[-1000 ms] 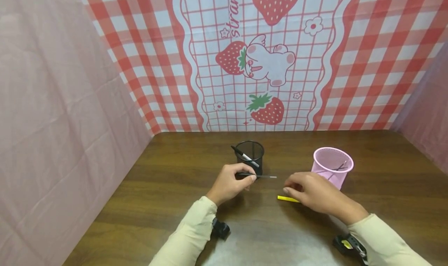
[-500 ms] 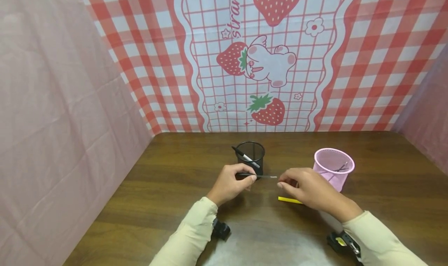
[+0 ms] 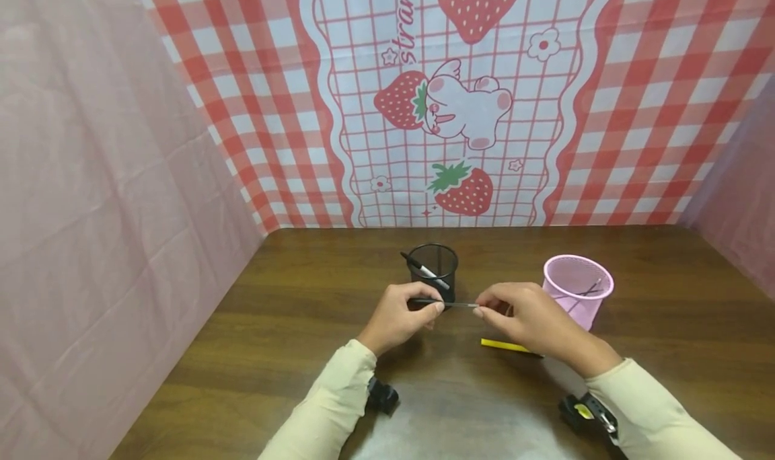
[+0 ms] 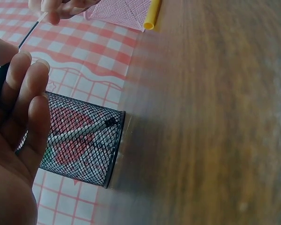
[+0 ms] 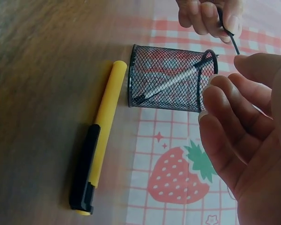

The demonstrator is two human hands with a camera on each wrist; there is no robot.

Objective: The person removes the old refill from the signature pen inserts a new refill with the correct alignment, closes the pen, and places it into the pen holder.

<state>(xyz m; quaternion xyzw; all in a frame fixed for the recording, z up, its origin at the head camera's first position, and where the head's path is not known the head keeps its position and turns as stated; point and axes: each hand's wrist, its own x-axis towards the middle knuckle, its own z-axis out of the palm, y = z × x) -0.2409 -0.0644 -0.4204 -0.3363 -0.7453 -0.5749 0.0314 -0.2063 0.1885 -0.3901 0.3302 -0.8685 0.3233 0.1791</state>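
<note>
Rod (image 3: 461, 305), thin and dark, stretched in front of the black cup (image 3: 437, 261), pinched by a person's left hand (image 3: 401, 313) and right hand (image 3: 535, 320). Right of that cup lay a yellow pen (image 3: 505, 346).

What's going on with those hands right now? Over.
Left hand pinches thin dark rod. Right hand pinches its other end. Yellow-and-black stick lies on table nearby, likely not in the way.
</note>
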